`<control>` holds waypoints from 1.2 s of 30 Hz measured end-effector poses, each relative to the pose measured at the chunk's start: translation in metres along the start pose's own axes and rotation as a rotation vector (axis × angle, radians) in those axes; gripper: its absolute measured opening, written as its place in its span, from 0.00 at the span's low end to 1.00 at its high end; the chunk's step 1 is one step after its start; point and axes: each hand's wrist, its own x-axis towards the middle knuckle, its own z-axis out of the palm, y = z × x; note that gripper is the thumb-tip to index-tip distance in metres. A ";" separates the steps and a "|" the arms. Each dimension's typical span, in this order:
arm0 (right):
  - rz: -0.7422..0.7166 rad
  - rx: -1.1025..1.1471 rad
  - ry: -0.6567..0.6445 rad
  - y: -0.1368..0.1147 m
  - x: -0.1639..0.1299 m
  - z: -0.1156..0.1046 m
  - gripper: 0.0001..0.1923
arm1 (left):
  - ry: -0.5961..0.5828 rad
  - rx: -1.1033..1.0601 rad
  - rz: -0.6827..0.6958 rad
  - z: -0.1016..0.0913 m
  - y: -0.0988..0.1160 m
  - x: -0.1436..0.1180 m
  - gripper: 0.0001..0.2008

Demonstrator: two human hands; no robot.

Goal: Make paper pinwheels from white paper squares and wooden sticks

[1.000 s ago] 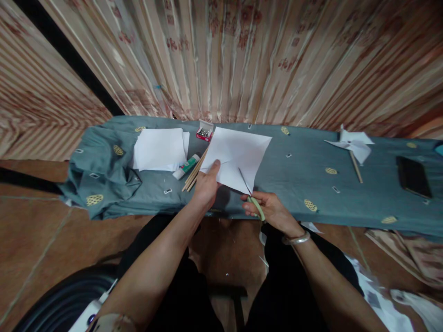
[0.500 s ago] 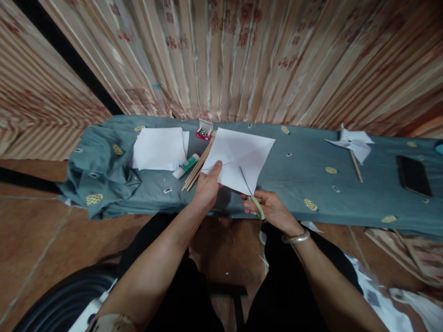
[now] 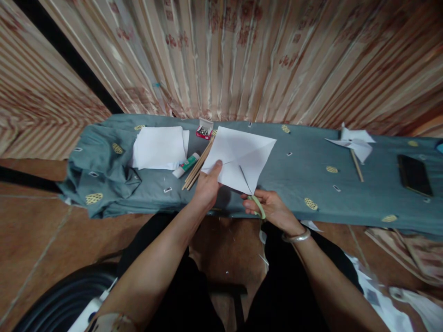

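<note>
Two hands working one paper sheet [image 3: 242,154] above the worktop [image 3: 297,184]: left hand [image 3: 207,184] pinching its near-left edge, right hand [image 3: 268,207] closed on scissors [image 3: 252,193], blades now biting deeper into the near corner than a second ago, lengthening the cut toward the centre.

No readable text anywhere. The glue tube [image 3: 186,166] has a green label, too blurred to read. The small red box [image 3: 204,132] shows no legible print.

Bare worktop [image 3: 301,157] lies open right of the paper sheet [image 3: 242,154]; left, wooden sticks [image 3: 198,166], glue tube [image 3: 186,166] and paper stack [image 3: 159,147] crowd the way.
</note>
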 end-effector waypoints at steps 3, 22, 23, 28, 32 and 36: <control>-0.016 -0.010 0.006 0.000 0.000 0.000 0.25 | -0.020 -0.005 0.003 0.000 0.001 -0.001 0.13; 0.003 0.036 -0.111 -0.009 -0.009 -0.002 0.31 | 0.008 0.038 0.011 -0.002 0.002 0.002 0.11; 0.002 0.040 -0.108 -0.009 -0.009 -0.002 0.31 | 0.006 0.046 0.015 -0.003 0.001 0.003 0.11; -0.004 0.053 -0.074 -0.010 -0.007 -0.001 0.27 | 0.009 0.072 0.039 -0.006 -0.005 0.006 0.10; 0.007 0.069 -0.057 -0.010 -0.006 0.000 0.25 | -0.001 0.061 0.043 -0.007 -0.006 0.006 0.10; 0.005 0.075 -0.052 -0.008 -0.005 -0.001 0.23 | 0.006 0.059 0.033 -0.005 -0.004 0.005 0.11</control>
